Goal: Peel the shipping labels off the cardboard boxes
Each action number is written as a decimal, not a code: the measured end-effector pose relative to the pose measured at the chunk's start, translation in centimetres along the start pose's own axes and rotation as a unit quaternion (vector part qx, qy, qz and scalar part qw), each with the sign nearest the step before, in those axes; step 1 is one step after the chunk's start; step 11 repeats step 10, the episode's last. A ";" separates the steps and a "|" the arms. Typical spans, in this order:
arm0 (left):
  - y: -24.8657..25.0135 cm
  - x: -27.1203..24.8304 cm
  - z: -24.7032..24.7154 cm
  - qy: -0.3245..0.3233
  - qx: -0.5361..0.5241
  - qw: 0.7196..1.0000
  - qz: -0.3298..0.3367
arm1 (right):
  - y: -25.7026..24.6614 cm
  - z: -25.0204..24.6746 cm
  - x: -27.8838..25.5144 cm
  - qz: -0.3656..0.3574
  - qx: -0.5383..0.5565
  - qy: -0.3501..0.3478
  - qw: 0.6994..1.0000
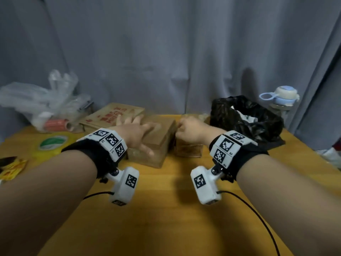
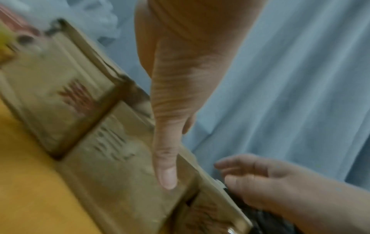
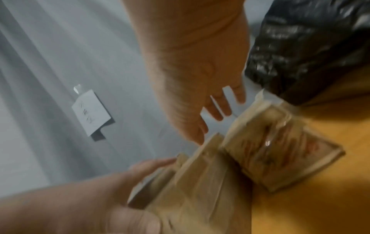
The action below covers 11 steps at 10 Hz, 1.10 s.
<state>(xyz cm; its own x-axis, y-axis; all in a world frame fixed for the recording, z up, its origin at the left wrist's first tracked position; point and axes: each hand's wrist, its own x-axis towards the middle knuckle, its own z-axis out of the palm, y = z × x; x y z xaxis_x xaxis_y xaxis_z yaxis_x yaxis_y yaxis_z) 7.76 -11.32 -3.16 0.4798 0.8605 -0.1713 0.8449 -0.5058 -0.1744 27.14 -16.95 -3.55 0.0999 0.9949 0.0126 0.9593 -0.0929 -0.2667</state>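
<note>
Cardboard everywhere, so quick status. My left hand point(image 1: 137, 134) lies flat on the middle box point(image 1: 156, 143), fingers straight and spread, thumb down the near face. It holds nothing; it's there to pin the box so it doesn't slide on the tabletop point(image 1: 166, 209) when I pull at something.

My right hand point(image 1: 191, 131) is at the gap between that box and the smaller box point(image 1: 188, 149) to its right. Head view makes it look curled, as if pinching something. The right wrist view shows its fingers point(image 3: 220, 109) fairly straight, reaching past the box edge. With the blur, I can't tell whether it has hold of anything.

Labels: I can't pick out a shipping label on any box face from here. Red print shows on the flat box point(image 1: 112, 117) at the back left and on the small box's side. Some clear tape sheen too. A label could be on a face turned away or under my hands.

Black bag point(image 1: 247, 119) sits open just right of the boxes, near my right hand. My guess: it's the bin for peeled scraps, placed for a short drop.

Clear plastic bags point(image 1: 36, 102) and a bottle point(image 1: 280, 100) are well off to the sides.
</note>
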 end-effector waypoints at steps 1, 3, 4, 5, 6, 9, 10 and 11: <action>-3.1 -1.2 1.4 0.011 0.014 0.998 -0.061 | -1.9 3.5 0.1 0.064 -0.033 -0.069 0.995; -3.4 -0.5 4.0 0.078 -0.017 0.991 -0.107 | -0.9 4.6 1.4 0.082 0.016 -0.044 0.996; -1.3 0.5 4.1 0.140 -0.016 0.981 -0.137 | 1.1 3.2 2.2 0.098 0.037 -0.016 0.994; 0.7 2.1 3.6 0.159 -0.055 0.974 -0.154 | 2.2 2.3 2.8 0.106 0.045 0.001 0.993; 1.9 3.5 2.8 0.141 -0.107 0.974 -0.143 | 2.2 2.0 3.3 0.111 0.053 0.001 0.992; -0.7 2.9 -0.5 0.113 -0.229 0.961 -0.105 | 0.6 0.9 3.1 0.061 0.026 0.029 0.997; -1.1 1.9 -1.9 0.155 -0.237 0.954 -0.097 | -0.6 -0.7 2.8 0.049 0.041 0.047 0.997; -1.1 1.9 -1.9 0.155 -0.237 0.954 -0.097 | -0.6 -0.7 2.8 0.049 0.041 0.047 0.997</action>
